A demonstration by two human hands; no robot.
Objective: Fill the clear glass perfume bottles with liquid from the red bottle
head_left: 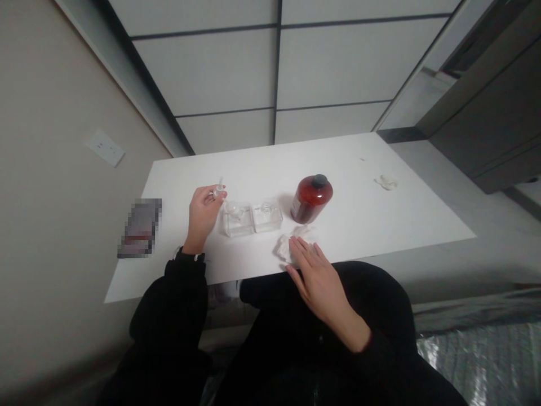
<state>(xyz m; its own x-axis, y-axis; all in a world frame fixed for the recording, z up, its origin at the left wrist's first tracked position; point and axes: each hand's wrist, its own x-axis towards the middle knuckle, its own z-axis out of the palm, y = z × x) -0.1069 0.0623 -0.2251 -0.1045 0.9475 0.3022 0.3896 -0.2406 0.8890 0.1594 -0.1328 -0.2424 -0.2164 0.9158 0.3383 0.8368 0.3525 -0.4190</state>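
Observation:
Pinched in my left hand (205,211) is a small clear piece (220,190) with a thin stem pointing up; its exact kind is too small to tell. Just right of that hand stands a clear two-compartment box (240,228), with clear, rounded items inside both compartments. My right hand (315,270) lies with outstretched fingers on a crumpled white tissue (284,248) near the table's front edge. Part of the tissue is hidden under the fingers. Behind it, a reddish-brown bottle (311,200) with a black cap stands upright, right of the box.
A white table (359,220) carries everything. At its left edge lies a blurred-out dark rectangular object (141,228). Another crumpled tissue (386,182) rests at the far right. A wall with a socket (105,148) is on the left, pale panelled doors (224,73) behind.

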